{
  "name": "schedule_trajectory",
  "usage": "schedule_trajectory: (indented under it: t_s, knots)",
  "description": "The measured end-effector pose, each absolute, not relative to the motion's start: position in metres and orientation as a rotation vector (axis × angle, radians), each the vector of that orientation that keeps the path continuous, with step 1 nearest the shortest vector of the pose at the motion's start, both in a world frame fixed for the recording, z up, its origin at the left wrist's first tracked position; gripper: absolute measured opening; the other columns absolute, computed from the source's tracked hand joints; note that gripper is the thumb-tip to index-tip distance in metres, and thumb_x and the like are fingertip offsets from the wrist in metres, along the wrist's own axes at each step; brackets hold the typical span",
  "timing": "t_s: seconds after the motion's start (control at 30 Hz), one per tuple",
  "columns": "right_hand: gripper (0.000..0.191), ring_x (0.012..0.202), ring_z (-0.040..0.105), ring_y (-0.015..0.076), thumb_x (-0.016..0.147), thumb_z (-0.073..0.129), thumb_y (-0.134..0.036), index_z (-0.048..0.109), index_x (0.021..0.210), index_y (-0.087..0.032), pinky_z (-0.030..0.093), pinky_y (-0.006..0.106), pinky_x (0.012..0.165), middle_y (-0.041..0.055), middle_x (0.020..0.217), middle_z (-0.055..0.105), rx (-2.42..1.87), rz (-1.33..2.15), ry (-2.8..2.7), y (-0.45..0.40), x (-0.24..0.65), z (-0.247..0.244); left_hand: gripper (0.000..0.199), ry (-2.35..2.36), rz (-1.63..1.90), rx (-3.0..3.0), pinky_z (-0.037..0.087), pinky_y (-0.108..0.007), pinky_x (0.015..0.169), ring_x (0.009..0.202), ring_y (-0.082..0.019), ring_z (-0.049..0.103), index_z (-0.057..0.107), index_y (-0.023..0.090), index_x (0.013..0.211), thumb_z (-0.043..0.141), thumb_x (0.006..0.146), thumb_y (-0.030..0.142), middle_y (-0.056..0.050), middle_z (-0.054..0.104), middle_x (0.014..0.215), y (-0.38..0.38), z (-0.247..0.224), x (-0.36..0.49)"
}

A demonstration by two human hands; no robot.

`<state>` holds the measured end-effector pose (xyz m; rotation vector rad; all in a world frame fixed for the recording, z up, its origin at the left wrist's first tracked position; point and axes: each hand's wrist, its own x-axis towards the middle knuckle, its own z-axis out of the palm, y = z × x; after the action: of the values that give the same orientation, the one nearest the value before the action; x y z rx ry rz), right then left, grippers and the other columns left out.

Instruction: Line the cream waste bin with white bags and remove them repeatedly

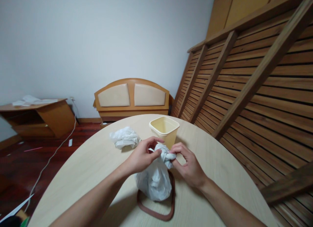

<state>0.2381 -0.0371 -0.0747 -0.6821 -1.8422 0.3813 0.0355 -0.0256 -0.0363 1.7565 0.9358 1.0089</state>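
A white plastic bag (156, 184) with a bulging body and a twisted, knotted top stands near the middle of the round table. My left hand (144, 155) grips the left side of the knot between thumb and fingers. On the right side, my right hand (189, 165) pinches the end of the twisted plastic. Under and around the bag's base lies a brown rounded frame (162, 217). Just behind my hands stands a pale yellow bin (172, 137), its top uncovered. What the bag holds cannot be made out.
A crumpled white bag (126, 138) lies on the pale round table (93, 165), left of the bin. Beyond are a wooden headboard (132, 93), slatted wooden panels (244, 90) leaning at the right, and a low desk (53, 117) at the left. A cable (52, 155) crosses the floor.
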Motion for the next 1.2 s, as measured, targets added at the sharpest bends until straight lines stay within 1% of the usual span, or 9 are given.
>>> schedule_trajectory:
  t_s: [0.23,0.43,0.63,0.77,0.83,0.9,1.03,1.1,1.2]
  knots:
    - [0.016,0.069,0.059,0.0146,0.080,0.066,-0.011,0.055,0.080,-0.023,0.047,0.026,0.066,-0.0024,0.075,0.059,-0.751,0.477,-1.785,-0.038,0.237,-0.084,0.017,0.944,1.187,1.615,0.048,-0.026,0.071,0.077,-0.016,0.064,0.070,0.014,0.091,0.065,0.079,0.025,-0.006,0.072,0.087,-0.024,-0.033,0.035]
    - [0.024,0.084,0.063,0.0183,0.079,0.076,-0.022,0.053,0.077,-0.022,0.049,0.030,0.079,0.0016,0.087,0.065,-0.696,0.485,-1.849,-0.044,0.232,-0.086,0.019,0.940,1.259,1.565,0.042,-0.021,0.060,0.066,-0.011,0.060,0.067,0.015,0.093,0.068,0.083,0.031,-0.004,0.070,0.084,-0.023,-0.032,0.033]
    - [0.032,0.062,0.053,0.0136,0.077,0.079,-0.033,0.049,0.074,-0.023,0.044,0.024,0.059,-0.0041,0.067,0.055,-0.872,0.679,-1.549,-0.036,0.234,-0.088,0.014,0.653,1.190,1.786,0.049,-0.026,0.076,0.085,-0.015,0.063,0.067,0.016,0.085,0.070,0.086,0.029,-0.006,0.067,0.091,-0.033,-0.023,0.027]
    - [0.042,0.055,0.053,0.0133,0.077,0.078,-0.052,0.049,0.089,-0.024,0.041,0.023,0.051,-0.0039,0.067,0.058,-0.778,0.977,-1.362,-0.033,0.237,-0.082,0.014,0.587,1.024,1.864,0.051,-0.030,0.086,0.112,-0.022,0.060,0.065,0.018,0.091,0.072,0.086,0.030,-0.012,0.061,0.122,-0.040,-0.015,0.022]
    - [0.045,0.060,0.058,0.0160,0.081,0.072,-0.056,0.050,0.105,-0.026,0.046,0.025,0.055,-0.0010,0.074,0.064,-0.745,1.103,-1.344,-0.036,0.236,-0.078,0.016,0.594,0.968,1.834,0.049,-0.034,0.092,0.125,-0.026,0.054,0.063,0.018,0.090,0.070,0.089,0.033,-0.013,0.052,0.139,-0.039,-0.015,0.021]
    - [0.050,0.070,0.064,0.0194,0.085,0.065,-0.056,0.046,0.121,-0.027,0.051,0.029,0.062,0.0025,0.085,0.069,-0.724,1.177,-1.335,-0.041,0.234,-0.073,0.021,0.585,0.951,1.781,0.048,-0.035,0.094,0.127,-0.027,0.052,0.061,0.018,0.087,0.066,0.092,0.038,-0.014,0.052,0.139,-0.036,-0.018,0.022]
    - [0.060,0.081,0.068,0.0225,0.085,0.062,-0.053,0.039,0.135,-0.029,0.054,0.032,0.068,0.0060,0.100,0.071,-0.667,1.271,-1.299,-0.047,0.231,-0.066,0.031,0.561,0.963,1.670,0.048,-0.035,0.091,0.112,-0.023,0.058,0.056,0.020,0.106,0.066,0.091,0.046,-0.011,0.057,0.127,-0.032,-0.024,0.025]
    - [0.061,0.070,0.066,0.0187,0.082,0.068,-0.049,0.041,0.132,-0.029,0.052,0.028,0.061,0.0041,0.094,0.071,-0.655,1.343,-1.236,-0.046,0.233,-0.064,0.041,0.581,0.956,1.651,0.049,-0.034,0.089,0.105,-0.021,0.059,0.052,0.023,0.121,0.064,0.092,0.048,-0.009,0.059,0.121,-0.032,-0.023,0.026]
    - [0.052,0.045,0.046,0.0092,0.080,0.073,-0.045,0.050,0.124,-0.029,0.037,0.019,0.041,-0.0044,0.074,0.062,-0.650,1.369,-1.131,-0.041,0.245,-0.059,0.047,0.718,0.918,1.690,0.048,-0.031,0.081,0.096,-0.019,0.059,0.049,0.023,0.133,0.054,0.096,0.051,-0.007,0.063,0.110,-0.033,-0.019,0.024]
